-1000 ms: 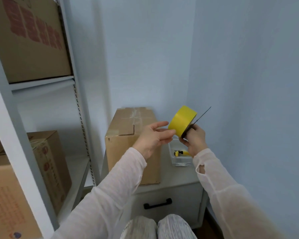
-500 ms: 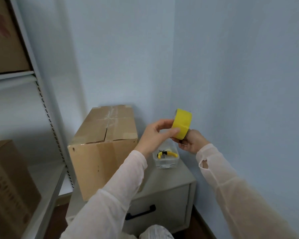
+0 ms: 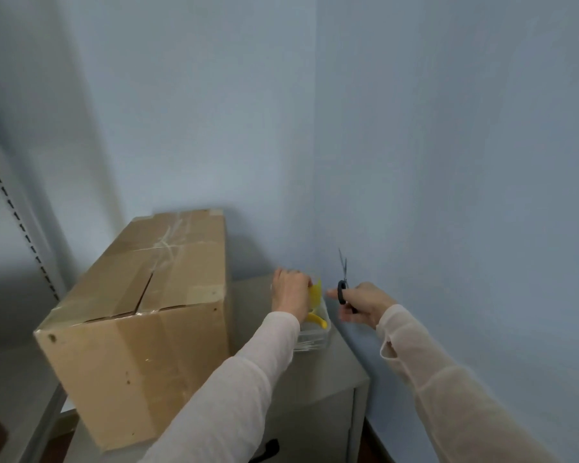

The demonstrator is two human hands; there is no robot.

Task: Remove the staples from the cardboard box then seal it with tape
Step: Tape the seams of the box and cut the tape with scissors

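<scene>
A brown cardboard box (image 3: 141,315) stands on a grey cabinet (image 3: 318,389), its top flaps meeting at a slit with clear tape over part of it. Right of the box sits a clear plastic container (image 3: 315,342) holding a yellow-handled tool (image 3: 316,319). My left hand (image 3: 291,295) reaches down over the container and grips the yellow tape roll (image 3: 316,290), mostly hidden behind the fingers. My right hand (image 3: 361,304) holds black-handled scissors (image 3: 342,279) with the blades pointing up, just right of the container.
Blue walls meet in a corner right behind the cabinet. A white slotted shelf upright (image 3: 17,225) stands at the left, with a lower shelf surface (image 3: 10,389) beside the box. A black drawer handle (image 3: 264,452) shows on the cabinet front.
My left hand has carried the yellow tape roll down from in front of me to the clear container. My right hand has come off the roll and holds the scissors upright. The view turned right.
</scene>
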